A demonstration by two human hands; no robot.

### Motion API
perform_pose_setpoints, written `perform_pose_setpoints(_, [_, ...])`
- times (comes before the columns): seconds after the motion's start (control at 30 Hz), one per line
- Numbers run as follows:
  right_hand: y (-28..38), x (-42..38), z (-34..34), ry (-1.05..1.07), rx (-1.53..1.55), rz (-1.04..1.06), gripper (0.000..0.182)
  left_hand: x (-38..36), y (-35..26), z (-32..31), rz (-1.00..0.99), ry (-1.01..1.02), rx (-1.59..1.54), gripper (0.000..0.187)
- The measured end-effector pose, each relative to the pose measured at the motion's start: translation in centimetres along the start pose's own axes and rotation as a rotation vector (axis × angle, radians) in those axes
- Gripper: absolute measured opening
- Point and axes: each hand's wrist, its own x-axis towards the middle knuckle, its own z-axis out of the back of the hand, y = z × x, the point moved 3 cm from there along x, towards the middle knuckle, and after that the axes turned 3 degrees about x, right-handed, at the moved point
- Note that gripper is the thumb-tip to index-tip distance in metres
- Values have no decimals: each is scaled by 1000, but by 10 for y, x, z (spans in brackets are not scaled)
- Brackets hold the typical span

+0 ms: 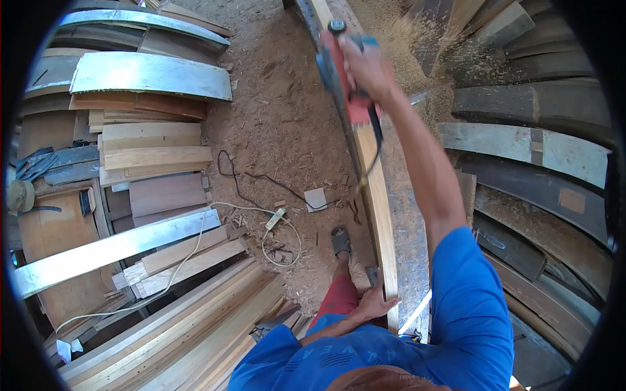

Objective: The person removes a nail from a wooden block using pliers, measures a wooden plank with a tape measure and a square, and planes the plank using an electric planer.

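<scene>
Head camera view: from where I stand, the right hand is wrapped around the handle of a red power planer, which sits on the far part of a long, pale board. Shavings scatter off to the planer's right (quite a spray, too). The left hand touches the board near the person's body, thumb laid across it; I cannot tell whether the fingers are clenched. A dark cord trails from the planer. On the littered ground, a pale power strip lies left of the board.
</scene>
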Motion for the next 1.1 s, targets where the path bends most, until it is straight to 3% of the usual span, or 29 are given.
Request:
perform_pose_setpoints(0.07, [-20,68,-8,70,133,22,46,-2,1,-3,6,12,12,118])
perform_pose_setpoints(0.17, [-1,64,-8,87,338,-11,54,-2,7,-6,10,12,74,120])
perform_pose_setpoints(0.3, [-43,27,4,100,251,9,41,-7,-14,5,94,97,-19,120])
perform_pose_setpoints(0.4, [-45,-74,26,91,91,-76,38,-8,-5,-2,13,34,8,118])
perform_pose_setpoints(0.47, [-64,-157,38,115,185,-72,37,-13,-3,-1,52,55,29,117])
perform_pose_setpoints(0.5, [-77,-197,47,106,27,60,34,-15,-3,-3,71,67,38,117])
perform_pose_setpoints(0.53, [-89,-243,55,141,50,-54,28,-18,7,-12,10,16,-19,108])
perform_pose_setpoints(0.6, [-89,-330,68,166,135,-175,24,-23,42,-38,36,133,106,97])
perform_pose_setpoints(0.63, [-107,-366,73,143,132,-158,26,-25,52,-46,50,192,170,92])
perform_pose_setpoints(0.67, [-133,-398,77,121,128,-144,27,-35,29,-39,24,216,158,70])
perform_pose_setpoints(0.77, [-135,-438,85,98,109,-220,44,-39,51,-57,130,370,133,58])
perform_pose_setpoints(0.8, [-139,-434,82,84,101,-208,38,-48,9,-35,146,346,132,60])
perform_pose_setpoints(0.9, [-133,-383,65,76,139,-211,25,-41,25,-40,256,434,333,69])
perform_pose_setpoints(0.93, [-116,-357,59,94,196,-242,23,-42,19,-38,184,355,362,81])
perform_pose_setpoints(1.07, [-91,-234,36,-43,-97,114,37,-43,30,-41,94,258,281,89])
perform_pose_setpoints(1.1, [-81,-205,31,-29,-89,84,41,-42,28,-39,57,229,276,85])
